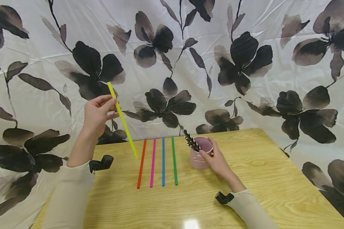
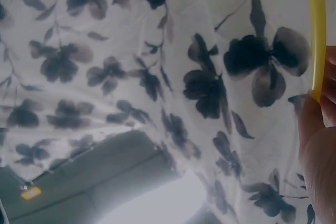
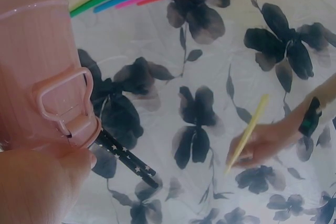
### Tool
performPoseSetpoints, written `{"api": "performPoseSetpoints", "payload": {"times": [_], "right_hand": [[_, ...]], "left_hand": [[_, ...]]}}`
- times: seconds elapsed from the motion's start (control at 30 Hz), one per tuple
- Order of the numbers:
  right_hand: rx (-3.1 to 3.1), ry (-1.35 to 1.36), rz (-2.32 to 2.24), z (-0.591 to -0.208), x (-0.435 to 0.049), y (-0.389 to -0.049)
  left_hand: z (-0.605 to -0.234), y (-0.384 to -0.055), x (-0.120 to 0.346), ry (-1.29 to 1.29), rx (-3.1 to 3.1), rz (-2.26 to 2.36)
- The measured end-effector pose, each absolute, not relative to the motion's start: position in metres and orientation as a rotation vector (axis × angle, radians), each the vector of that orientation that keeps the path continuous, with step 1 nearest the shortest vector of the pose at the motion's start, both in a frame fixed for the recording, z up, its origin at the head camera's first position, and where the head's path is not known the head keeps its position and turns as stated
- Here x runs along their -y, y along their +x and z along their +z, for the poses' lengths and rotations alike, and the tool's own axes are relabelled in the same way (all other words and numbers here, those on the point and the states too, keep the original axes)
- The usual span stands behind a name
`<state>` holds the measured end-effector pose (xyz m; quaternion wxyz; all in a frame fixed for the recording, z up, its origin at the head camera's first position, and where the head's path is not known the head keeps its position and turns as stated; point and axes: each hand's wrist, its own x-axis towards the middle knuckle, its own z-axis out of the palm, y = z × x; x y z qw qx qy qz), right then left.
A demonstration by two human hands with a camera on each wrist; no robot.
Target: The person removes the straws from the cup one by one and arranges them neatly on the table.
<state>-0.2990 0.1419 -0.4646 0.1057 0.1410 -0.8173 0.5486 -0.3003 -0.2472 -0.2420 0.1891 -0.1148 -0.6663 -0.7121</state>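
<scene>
My left hand (image 1: 96, 113) pinches a yellow straw (image 1: 122, 121) near its upper part, raised above the back left of the table; the straw slants down to the right. In the left wrist view, the thumb presses against the yellow straw (image 2: 317, 40). On the right, my right hand (image 1: 218, 160) grips the rim of a pink metal pail (image 1: 197, 163) standing on the table. Black straws with white stars (image 1: 190, 141) lean out of the pail's left side. A small wire handle shows on the pail (image 3: 42, 51) in the right wrist view.
Between the hands lie a red straw (image 1: 141, 163), a pink straw (image 1: 153, 163), a blue straw (image 1: 163, 162) and a green straw (image 1: 175, 162), side by side on the wooden table (image 1: 126, 206). A floral cloth (image 1: 200, 95) hangs behind the table.
</scene>
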Motion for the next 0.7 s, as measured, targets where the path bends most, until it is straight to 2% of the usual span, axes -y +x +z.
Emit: {"api": "performPoseSetpoints", "payload": {"times": [0.27, 0.43, 0.7], "right_hand": [[2.413, 0.463, 1.631, -0.445, -0.138, -0.285], [2.421, 0.473, 1.643, -0.434, -0.135, -0.275], [2.419, 0.46, 1.684, -0.438, -0.136, -0.279]], "left_hand": [[-0.269, -0.311, 0.28, -0.067, 2.067, -1.941], [-0.292, -0.322, 0.288, 0.012, 2.15, -1.928], [-0.332, -0.342, 0.293, 0.033, 2.334, -1.86]]}}
